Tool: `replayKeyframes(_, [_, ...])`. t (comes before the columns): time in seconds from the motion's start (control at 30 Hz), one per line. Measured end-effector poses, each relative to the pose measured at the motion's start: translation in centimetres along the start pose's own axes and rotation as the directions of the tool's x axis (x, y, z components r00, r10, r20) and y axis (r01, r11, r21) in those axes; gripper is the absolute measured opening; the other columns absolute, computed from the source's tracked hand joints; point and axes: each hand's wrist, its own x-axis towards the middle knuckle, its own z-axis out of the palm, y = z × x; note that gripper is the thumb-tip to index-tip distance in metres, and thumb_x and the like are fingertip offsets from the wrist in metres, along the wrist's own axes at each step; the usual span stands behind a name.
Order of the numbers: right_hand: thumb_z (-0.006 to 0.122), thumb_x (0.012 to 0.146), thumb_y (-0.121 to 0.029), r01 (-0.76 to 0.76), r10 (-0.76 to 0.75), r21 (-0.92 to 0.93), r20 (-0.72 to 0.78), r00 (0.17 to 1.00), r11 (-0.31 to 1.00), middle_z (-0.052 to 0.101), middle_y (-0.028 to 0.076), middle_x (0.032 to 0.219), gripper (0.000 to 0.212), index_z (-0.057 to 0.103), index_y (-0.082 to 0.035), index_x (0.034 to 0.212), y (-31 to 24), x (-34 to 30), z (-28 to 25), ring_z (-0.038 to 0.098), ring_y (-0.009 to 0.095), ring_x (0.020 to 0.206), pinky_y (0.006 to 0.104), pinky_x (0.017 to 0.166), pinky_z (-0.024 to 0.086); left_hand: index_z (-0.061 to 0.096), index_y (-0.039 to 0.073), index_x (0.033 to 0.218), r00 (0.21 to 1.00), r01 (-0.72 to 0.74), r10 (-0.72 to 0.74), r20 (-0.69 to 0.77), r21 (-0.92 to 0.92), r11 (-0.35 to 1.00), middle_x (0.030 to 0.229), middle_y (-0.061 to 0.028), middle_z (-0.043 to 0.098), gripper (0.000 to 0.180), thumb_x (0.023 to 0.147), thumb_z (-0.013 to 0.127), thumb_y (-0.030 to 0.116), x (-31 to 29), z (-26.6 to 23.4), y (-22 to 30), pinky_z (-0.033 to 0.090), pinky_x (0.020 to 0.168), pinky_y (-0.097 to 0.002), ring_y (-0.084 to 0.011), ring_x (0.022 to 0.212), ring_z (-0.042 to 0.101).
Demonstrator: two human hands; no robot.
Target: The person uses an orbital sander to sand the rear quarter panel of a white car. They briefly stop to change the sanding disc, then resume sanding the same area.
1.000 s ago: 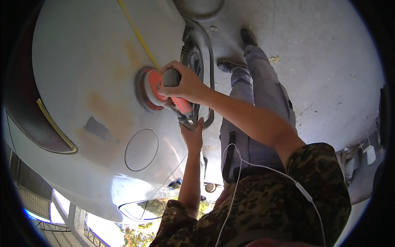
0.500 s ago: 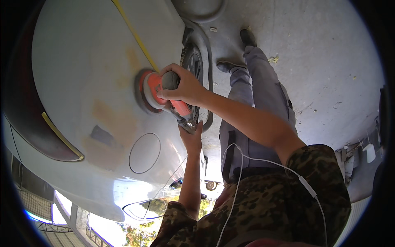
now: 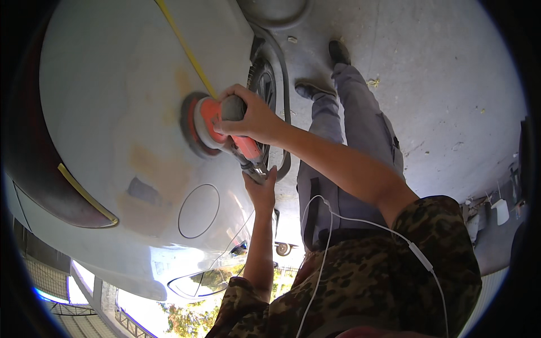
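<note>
An orange and black disc sander (image 3: 211, 121) rests with its round pad against the pale grey car body panel (image 3: 101, 112). My right hand (image 3: 253, 115) wraps around the dark top of its head. Lower down, my left hand (image 3: 261, 188) is closed around the handle's end, by the metal fitting. Brownish sanded patches (image 3: 152, 160) and a small dark grey patch (image 3: 142, 190) mark the panel beside the pad. A strip of yellow tape (image 3: 189, 50) runs along the panel to the sander. The pad's working face is hidden against the panel.
Below the patches is a round fuel flap outline (image 3: 199, 211). A dark tail light (image 3: 70, 180) edged with yellow tape lies at left. Behind my hands are a wheel (image 3: 263, 84) and a dark hose (image 3: 288, 96). A white cable (image 3: 360, 218) hangs across my front.
The sander has shifted slightly left along the panel, with both hands still gripping it. The view has moved a little too.
</note>
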Motion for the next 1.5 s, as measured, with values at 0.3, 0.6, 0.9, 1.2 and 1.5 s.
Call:
replayKeyframes(0.3, [0.092,0.075,-0.032,-0.070,0.065,0.135,0.039,0.997,0.988,0.069,0.010,0.105,0.061,0.064,-0.003,0.122,-1.4,1.1,-0.6,0.069,0.018,0.093,0.0354,0.084,0.058,0.054,-0.002,0.133,0.999,0.037,-0.037,0.007,0.048,0.998,0.112,-0.0100,0.067,0.058,0.088,0.087,0.015,0.3,-0.3,1.3,0.052,0.091,-0.0333,-0.0180,0.097,0.063])
replayKeyframes(0.6, [0.091,0.075,-0.032,-0.051,0.045,0.124,0.052,0.998,0.991,0.069,0.011,0.104,0.061,0.064,-0.003,0.121,-2.3,2.8,-1.1,0.068,0.019,0.092,0.0352,0.084,0.058,0.053,-0.001,0.137,0.999,0.032,-0.033,0.010,0.048,0.998,0.110,-0.0096,0.067,0.066,0.085,0.089,0.018,1.7,-0.7,2.0,0.052,0.089,-0.0332,-0.0174,0.095,0.062])
replayKeyframes(0.9, [0.091,0.073,-0.032,0.002,-0.002,0.013,-0.001,1.000,1.000,0.066,0.011,0.109,0.062,0.064,-0.003,0.121,-1.8,2.1,-0.3,0.067,0.020,0.100,0.0360,0.089,0.056,0.053,-0.002,0.131,1.000,-0.006,0.006,0.000,0.023,1.000,0.108,-0.0085,0.067,0.058,0.088,0.088,0.015,1.3,-0.2,2.5,0.053,0.086,-0.0323,-0.0149,0.091,0.063])
replayKeyframes(1.2, [0.090,0.075,-0.032,-0.123,0.120,0.064,0.043,0.992,0.990,0.067,0.010,0.105,0.062,0.063,-0.002,0.122,-1.2,-0.1,-0.3,0.067,0.020,0.098,0.0357,0.090,0.056,0.054,0.000,0.131,0.992,0.123,-0.120,-0.031,0.097,0.988,0.106,-0.0070,0.065,0.060,0.085,0.090,0.017,-0.5,-0.2,1.2,0.051,0.088,-0.0327,-0.0160,0.096,0.061])
replayKeyframes(1.5, [0.091,0.075,-0.028,-0.075,0.071,0.089,0.049,0.996,0.993,0.068,0.007,0.099,0.059,0.063,-0.003,0.121,-0.6,1.0,-1.0,0.067,0.018,0.094,0.0338,0.087,0.056,0.053,0.000,0.136,0.994,0.103,-0.104,0.032,0.028,0.994,0.110,-0.0079,0.064,0.064,0.085,0.089,0.015,0.1,-0.5,0.3,0.052,0.088,-0.0330,-0.0173,0.095,0.061])
